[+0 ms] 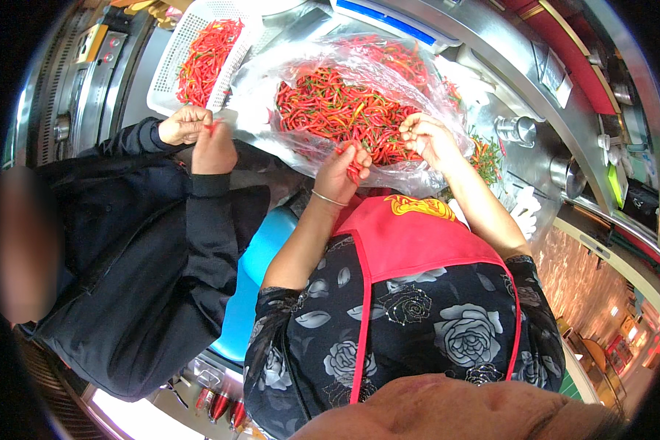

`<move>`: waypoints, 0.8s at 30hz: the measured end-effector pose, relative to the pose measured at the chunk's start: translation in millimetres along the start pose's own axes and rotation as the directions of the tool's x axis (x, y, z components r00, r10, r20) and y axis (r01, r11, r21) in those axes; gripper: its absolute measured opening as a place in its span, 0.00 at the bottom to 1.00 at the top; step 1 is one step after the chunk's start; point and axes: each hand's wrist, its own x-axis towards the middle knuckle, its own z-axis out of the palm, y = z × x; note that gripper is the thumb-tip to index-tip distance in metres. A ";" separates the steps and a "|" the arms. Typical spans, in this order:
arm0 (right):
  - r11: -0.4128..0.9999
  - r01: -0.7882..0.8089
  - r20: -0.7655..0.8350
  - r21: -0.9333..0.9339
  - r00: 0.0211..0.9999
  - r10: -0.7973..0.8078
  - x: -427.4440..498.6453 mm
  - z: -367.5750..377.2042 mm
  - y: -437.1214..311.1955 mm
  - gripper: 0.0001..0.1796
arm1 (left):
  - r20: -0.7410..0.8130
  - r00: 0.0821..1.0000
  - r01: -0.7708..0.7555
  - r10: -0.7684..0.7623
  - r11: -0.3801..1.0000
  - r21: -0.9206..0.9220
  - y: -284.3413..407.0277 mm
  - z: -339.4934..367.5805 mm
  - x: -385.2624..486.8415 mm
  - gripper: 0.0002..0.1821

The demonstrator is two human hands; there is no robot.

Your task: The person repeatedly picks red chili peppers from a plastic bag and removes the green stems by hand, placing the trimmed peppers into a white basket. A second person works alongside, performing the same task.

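Red chili peppers [341, 110] fill a large clear plastic bag [302, 60] lying wide across the steel counter. At the bag's near edge, my left hand [344, 168] is closed around a few red chilies, with a bracelet on its wrist. My right hand [426, 137] is over the right side of the pile, fingers curled and slightly apart; whether a chili is between them cannot be told. Green stems and some chilies [487, 159] lie in a heap to the right of the bag. A white perforated plastic basket [162, 82] at upper left contains more red chilies.
A co-worker in black [143, 236] sits close on my left, both hands near the basket, a red chili at the fingertips. A blue stool [253, 275] is between us. Metal containers [517, 131] stand at the right; a blue-edged white container [390, 19] lies behind the bag.
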 end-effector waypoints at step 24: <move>0.279 0.323 0.202 -0.904 0.899 -0.388 -30.3 33.6 18.2 0.05 | -0.292 0.955 0.125 -0.052 0.963 0.237 -22.8 15.5 26.4 0.05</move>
